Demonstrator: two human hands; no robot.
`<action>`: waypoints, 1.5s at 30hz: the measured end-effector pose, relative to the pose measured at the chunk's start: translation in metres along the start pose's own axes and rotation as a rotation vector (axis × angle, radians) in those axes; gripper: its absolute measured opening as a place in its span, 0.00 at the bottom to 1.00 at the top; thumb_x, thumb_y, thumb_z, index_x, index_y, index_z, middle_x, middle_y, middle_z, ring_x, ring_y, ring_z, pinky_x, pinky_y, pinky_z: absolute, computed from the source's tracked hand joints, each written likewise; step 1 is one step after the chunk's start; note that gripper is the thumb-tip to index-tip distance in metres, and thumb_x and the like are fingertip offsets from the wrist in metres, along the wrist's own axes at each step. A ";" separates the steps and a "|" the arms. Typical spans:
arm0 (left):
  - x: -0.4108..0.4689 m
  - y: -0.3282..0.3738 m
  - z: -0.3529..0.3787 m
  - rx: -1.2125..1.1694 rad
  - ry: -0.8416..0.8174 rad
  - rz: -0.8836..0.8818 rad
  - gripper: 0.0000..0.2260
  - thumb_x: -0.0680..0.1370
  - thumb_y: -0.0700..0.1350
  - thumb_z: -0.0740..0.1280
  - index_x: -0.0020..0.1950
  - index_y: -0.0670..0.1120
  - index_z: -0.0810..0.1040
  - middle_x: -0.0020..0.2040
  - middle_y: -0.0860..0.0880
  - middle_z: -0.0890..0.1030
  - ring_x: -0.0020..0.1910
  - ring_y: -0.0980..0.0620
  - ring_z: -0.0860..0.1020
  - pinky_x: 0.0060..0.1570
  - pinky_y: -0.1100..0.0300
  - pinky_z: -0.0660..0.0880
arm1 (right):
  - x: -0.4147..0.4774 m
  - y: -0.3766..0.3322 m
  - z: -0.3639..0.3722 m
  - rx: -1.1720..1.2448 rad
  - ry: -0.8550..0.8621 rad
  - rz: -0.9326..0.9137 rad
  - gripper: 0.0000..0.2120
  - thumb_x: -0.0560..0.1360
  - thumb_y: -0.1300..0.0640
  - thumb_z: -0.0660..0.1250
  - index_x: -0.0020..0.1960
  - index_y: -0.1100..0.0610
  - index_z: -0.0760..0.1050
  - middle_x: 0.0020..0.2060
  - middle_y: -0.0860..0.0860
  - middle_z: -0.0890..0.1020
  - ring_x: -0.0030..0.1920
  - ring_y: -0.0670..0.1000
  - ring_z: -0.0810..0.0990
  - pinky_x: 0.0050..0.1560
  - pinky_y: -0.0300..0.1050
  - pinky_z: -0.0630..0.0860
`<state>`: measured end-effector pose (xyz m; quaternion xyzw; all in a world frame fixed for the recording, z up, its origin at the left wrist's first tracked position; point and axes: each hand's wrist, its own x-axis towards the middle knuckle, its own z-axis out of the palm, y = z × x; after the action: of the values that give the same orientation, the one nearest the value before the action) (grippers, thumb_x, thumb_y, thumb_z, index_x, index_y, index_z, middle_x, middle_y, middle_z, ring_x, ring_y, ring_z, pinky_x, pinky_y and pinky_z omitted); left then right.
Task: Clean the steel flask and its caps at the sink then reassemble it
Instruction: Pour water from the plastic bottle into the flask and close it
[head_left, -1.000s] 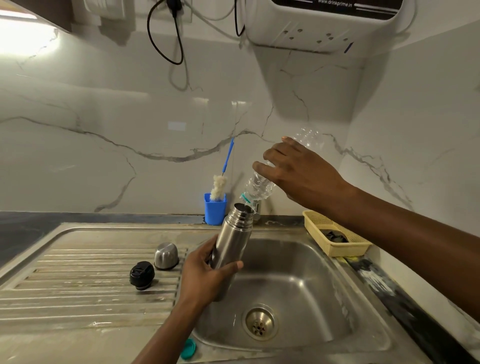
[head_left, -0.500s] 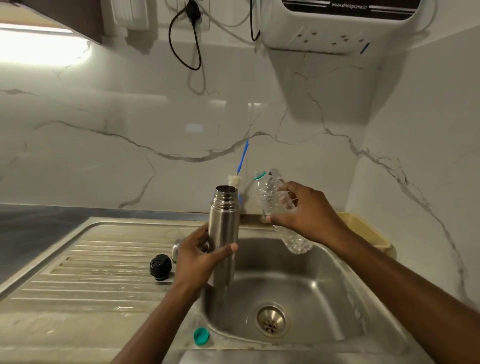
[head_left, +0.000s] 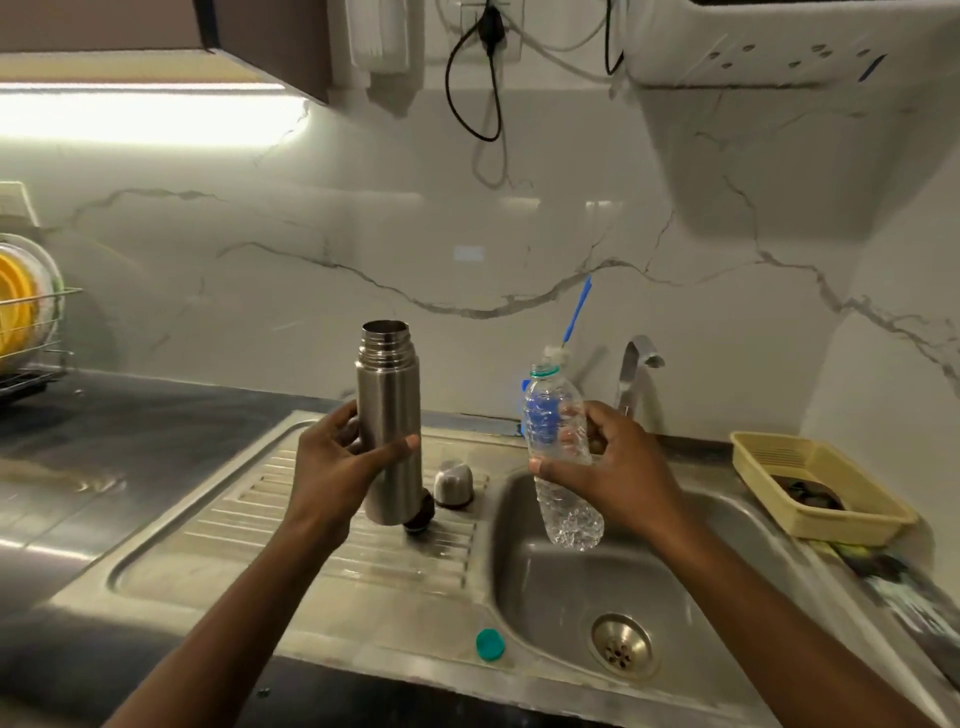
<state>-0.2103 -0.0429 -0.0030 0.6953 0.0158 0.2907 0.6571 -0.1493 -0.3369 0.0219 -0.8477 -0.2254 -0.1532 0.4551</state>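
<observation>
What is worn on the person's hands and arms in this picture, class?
Nothing that shows. The left hand and right hand are bare: no gloves, rings, watch or bracelet visible. Both forearms are bare too, with no sleeve in view down to the frame's edge.

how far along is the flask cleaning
Early. Done: both caps off, steel cap and black cap on the drainboard. In hand: left hand holds the open flask upright, right hand grips the plastic bottle. Left: scrubbing, washing caps, reassembly; the bottle brush stands untouched.
</observation>
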 end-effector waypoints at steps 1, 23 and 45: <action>0.002 -0.004 -0.010 0.010 0.013 -0.003 0.35 0.62 0.48 0.83 0.69 0.49 0.80 0.60 0.48 0.86 0.60 0.47 0.84 0.64 0.41 0.79 | -0.001 0.001 0.005 0.000 -0.006 -0.007 0.32 0.63 0.42 0.84 0.64 0.47 0.79 0.53 0.43 0.86 0.51 0.41 0.84 0.46 0.36 0.76; 0.001 -0.063 -0.062 0.050 0.135 -0.123 0.38 0.59 0.46 0.84 0.69 0.49 0.81 0.59 0.46 0.87 0.59 0.45 0.84 0.65 0.38 0.79 | -0.003 0.011 0.036 0.040 -0.091 -0.039 0.36 0.64 0.37 0.82 0.68 0.43 0.76 0.58 0.43 0.85 0.57 0.40 0.83 0.58 0.42 0.81; -0.033 -0.046 -0.032 0.378 0.437 0.202 0.38 0.67 0.54 0.83 0.72 0.51 0.69 0.69 0.48 0.71 0.66 0.49 0.73 0.61 0.49 0.77 | -0.016 -0.005 0.052 0.111 -0.091 -0.037 0.34 0.65 0.40 0.82 0.68 0.44 0.76 0.57 0.40 0.85 0.55 0.39 0.83 0.57 0.44 0.82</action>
<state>-0.2345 -0.0208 -0.0595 0.7243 0.1413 0.4890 0.4650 -0.1630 -0.2950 -0.0103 -0.8230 -0.2697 -0.1104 0.4876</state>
